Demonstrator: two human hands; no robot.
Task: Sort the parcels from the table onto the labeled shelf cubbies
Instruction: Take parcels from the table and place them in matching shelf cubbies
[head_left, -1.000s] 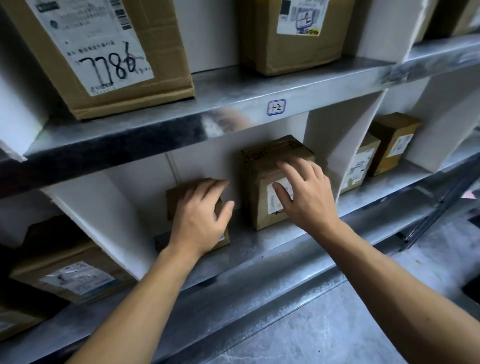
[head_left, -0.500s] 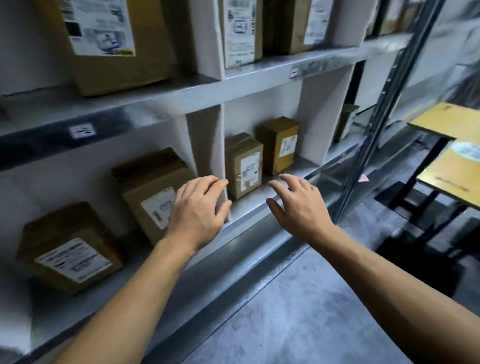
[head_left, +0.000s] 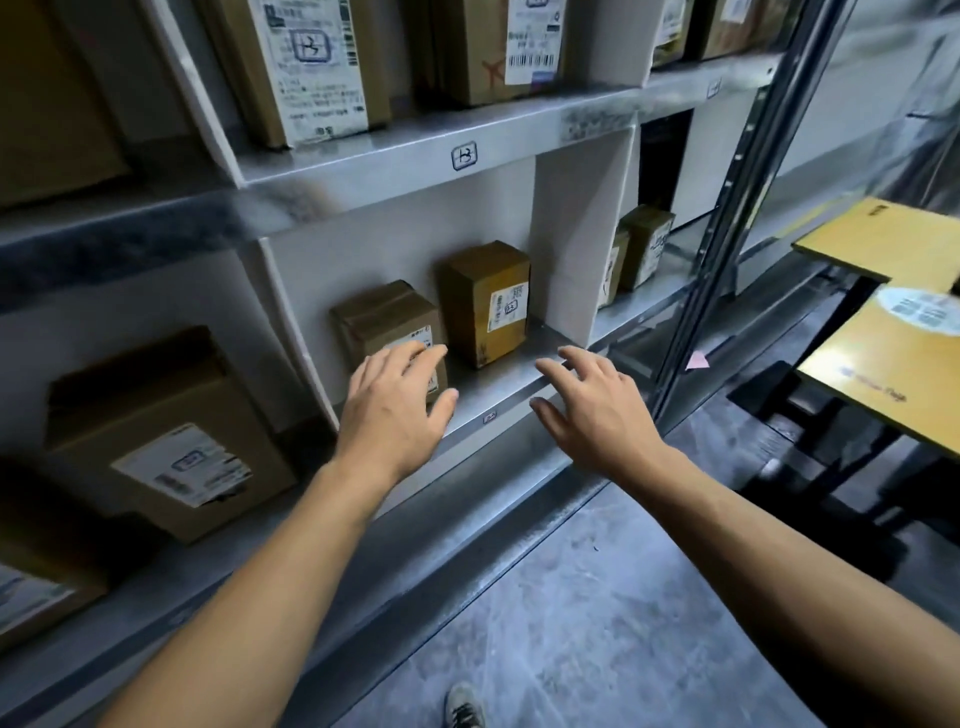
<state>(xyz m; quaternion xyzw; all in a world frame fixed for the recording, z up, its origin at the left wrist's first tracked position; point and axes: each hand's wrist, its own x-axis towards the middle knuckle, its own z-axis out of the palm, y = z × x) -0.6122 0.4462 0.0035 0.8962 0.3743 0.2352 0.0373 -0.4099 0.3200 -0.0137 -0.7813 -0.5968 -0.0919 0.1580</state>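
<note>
Left hand (head_left: 392, 415) fingers (head_left: 415, 358) loosely spread, nothing gripped, tips in front of the label on a small brown parcel (head_left: 382, 325) — contact or not, cannot tell. Right hand (head_left: 592, 410) fingers (head_left: 582, 358) also spread and empty, hovering over the front lip of the metal shelf (head_left: 498, 395), touching no box. Both forearms bare, reaching in from below.

The small parcel stands in a lower cubby between two white dividers, just beside a taller brown parcel (head_left: 485, 301) with a white label on its front; the two are apart, both upright. The cubby tag (head_left: 464, 157) sits on the shelf edge above them. Left cubby holds a bigger box (head_left: 166, 436), tilted back, label facing out. Right cubby has two more small boxes (head_left: 641, 247) close together. Upper shelf carries labelled boxes too, one (head_left: 311, 62) directly above the tag.

Far right — yellow counter (head_left: 893, 353) with a round sticker on it, well apart from the hands. Grey floor below, a shoe (head_left: 464, 709) at the bottom edge.
</note>
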